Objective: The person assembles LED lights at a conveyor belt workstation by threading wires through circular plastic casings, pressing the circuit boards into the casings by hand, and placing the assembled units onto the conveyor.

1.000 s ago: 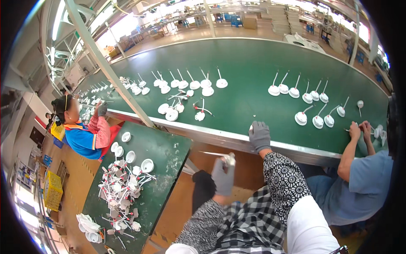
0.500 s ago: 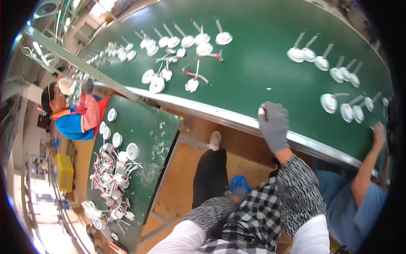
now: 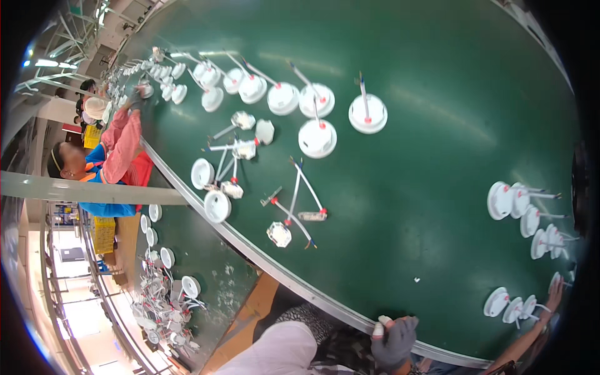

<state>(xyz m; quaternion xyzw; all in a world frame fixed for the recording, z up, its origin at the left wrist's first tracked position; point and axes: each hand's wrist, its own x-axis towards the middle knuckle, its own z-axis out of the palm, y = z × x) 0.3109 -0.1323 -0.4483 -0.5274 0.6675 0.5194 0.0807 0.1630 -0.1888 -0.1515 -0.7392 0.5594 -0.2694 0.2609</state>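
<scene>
The right hand (image 3: 397, 344), in a grey fabric glove with pale fingertips, is set at the metal rail (image 3: 294, 284) of the green tabletop (image 3: 387, 212). Its fingers are curled; whether anything is pinched between them cannot be told. The left hand is not seen, so its state cannot be told; only the patterned left sleeve (image 3: 307, 322) is shown, on the near side of the rail. A tiny white scrap (image 3: 417, 280) is left just beyond the rail, near the right hand.

Well beyond the rail, an octagonal module (image 3: 279, 234) and a slim bar-shaped piece (image 3: 312, 216) are laid with their leads crossing. For good handling, each piece is probably best lifted by its rigid body, with crossed leads freed first, since strain could be put on the red collars. Farther from the rail, round white housings (image 3: 375, 112) are set out, smooth and shallow, seemingly moulded in plastic, with pale sleeved stems ended in dark wire tips. Deep-rimmed white cups (image 3: 217, 206) are placed close beside the rail; by these, a firm rim grip seems to be offered.
</scene>
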